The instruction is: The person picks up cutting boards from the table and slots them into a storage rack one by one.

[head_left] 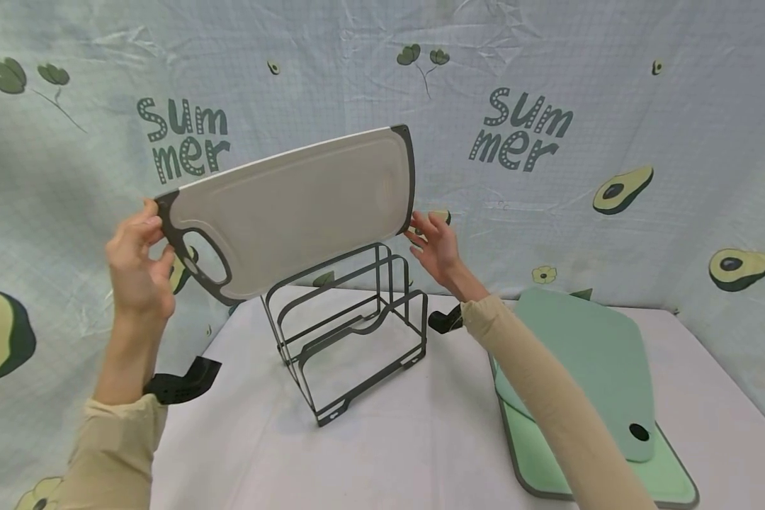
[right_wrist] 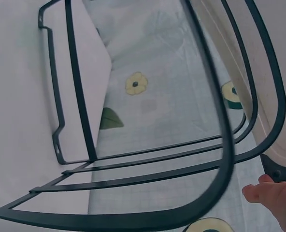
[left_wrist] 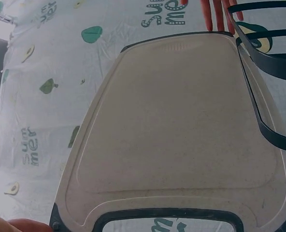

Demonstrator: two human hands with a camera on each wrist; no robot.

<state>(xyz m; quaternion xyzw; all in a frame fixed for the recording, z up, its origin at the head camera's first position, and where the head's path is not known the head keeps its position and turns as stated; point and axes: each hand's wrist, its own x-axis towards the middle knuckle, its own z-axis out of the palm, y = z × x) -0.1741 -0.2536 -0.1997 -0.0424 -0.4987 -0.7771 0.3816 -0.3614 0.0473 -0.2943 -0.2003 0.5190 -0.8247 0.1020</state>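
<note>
A beige cutting board with dark grey ends is held up in the air, tilted, its handle end lower. My left hand grips the corner by the oval handle hole, fingers at the upper edge. At the opposite end, my right hand has its fingers extended by the lower corner; they look to touch the edge there. In the left wrist view these fingers show beyond the board's far edge. Directly below the board stands a dark metal wire rack with several upright loops.
On the table's right side a grey-green board with a dark hole lies over a light green cutting board with a dark rim. Behind the white table hangs a printed cloth with avocados and lettering.
</note>
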